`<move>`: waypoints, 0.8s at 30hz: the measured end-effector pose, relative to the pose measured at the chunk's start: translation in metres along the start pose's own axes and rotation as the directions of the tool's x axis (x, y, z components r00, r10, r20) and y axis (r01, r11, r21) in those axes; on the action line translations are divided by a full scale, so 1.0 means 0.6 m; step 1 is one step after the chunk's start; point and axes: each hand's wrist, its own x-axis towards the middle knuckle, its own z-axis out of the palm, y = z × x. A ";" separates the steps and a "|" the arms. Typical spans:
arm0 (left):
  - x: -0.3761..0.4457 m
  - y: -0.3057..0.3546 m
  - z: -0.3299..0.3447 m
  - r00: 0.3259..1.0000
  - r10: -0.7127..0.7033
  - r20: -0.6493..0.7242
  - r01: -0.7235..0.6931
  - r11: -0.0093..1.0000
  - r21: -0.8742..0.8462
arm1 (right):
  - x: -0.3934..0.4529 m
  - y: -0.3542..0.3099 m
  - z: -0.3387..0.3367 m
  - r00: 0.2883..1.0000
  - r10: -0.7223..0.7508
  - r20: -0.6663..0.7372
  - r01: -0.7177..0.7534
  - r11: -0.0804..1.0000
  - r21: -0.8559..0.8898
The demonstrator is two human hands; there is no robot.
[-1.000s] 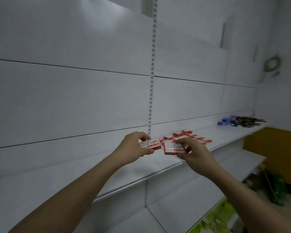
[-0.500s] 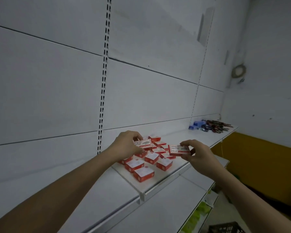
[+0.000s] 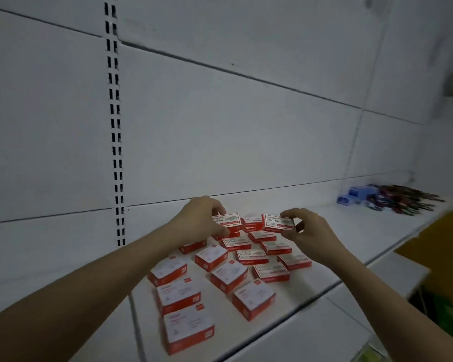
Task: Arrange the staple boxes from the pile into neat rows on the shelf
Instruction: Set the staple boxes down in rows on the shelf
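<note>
2 boxes in hand, both red/white, held label-up above the back of the shelf point(image 3: 338, 246). Left box point(image 3: 226, 220) pinched by left hand point(image 3: 198, 222): thumb under the near edge, fingers curled over the far edge. Right box point(image 3: 277, 223) pinched by right hand point(image 3: 307, 232): fingers curled on the top right corner, thumb at the lower right edge. Both hands clamped on their box, neither box touching the shelf as far as I can tell. The 2 held boxes are side by side w/ a gap between them; thru the gap a small pile point(image 3: 252, 222) of boxes shows, stacked right below/behind.

Rest of the boxes on the shelf, below and in front of the hands. Left side: rows point(image 3: 179, 296), roughly 2 columns running toward the front edge, near box point(image 3: 188, 329) the closest to cam. Spacing uneven, some slightly skewed. Right side: loose boxes point(image 3: 271, 248) lying flat at mixed angles, under the right hand and wrist.

Farther right on the same shelf, well apart: blue boxes point(image 3: 353, 194) and a dark heap point(image 3: 395, 201), blurred, can't ID. Behind: white back panels, slotted upright point(image 3: 115, 142) left of the hands. Lower shelf point(image 3: 311, 333) below front edge.
</note>
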 end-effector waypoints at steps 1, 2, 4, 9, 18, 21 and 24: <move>0.011 0.004 0.010 1.000 -0.023 -0.005 0.023 1.000 0.017 | 0.023 0.016 0.008 1.000 -0.022 0.014 0.021 1.000 0.016; 0.021 0.008 0.021 0.999 -0.048 -0.014 0.049 0.998 0.035 | 0.045 0.032 0.017 0.998 -0.044 0.036 0.043 0.999 0.031; 0.040 0.018 0.043 0.993 -0.111 -0.040 0.113 0.991 0.066 | 0.086 0.064 0.037 0.990 -0.096 0.101 0.091 0.994 0.057; 0.086 0.043 0.104 0.950 -0.312 -0.019 0.312 0.941 0.130 | 0.160 0.144 0.062 0.937 -0.181 0.299 0.144 0.979 0.142; 0.115 0.053 0.153 0.875 -0.467 -0.127 0.484 0.851 0.205 | 0.218 0.187 0.102 0.867 -0.355 0.350 0.237 0.911 0.336; 0.104 0.056 0.150 0.877 -0.462 -0.136 0.481 0.844 0.238 | 0.217 0.197 0.105 0.865 -0.379 0.329 0.241 0.889 0.391; 0.095 0.056 0.158 0.868 -0.482 -0.118 0.495 0.834 0.242 | 0.215 0.197 0.106 0.852 -0.407 0.329 0.256 0.873 0.416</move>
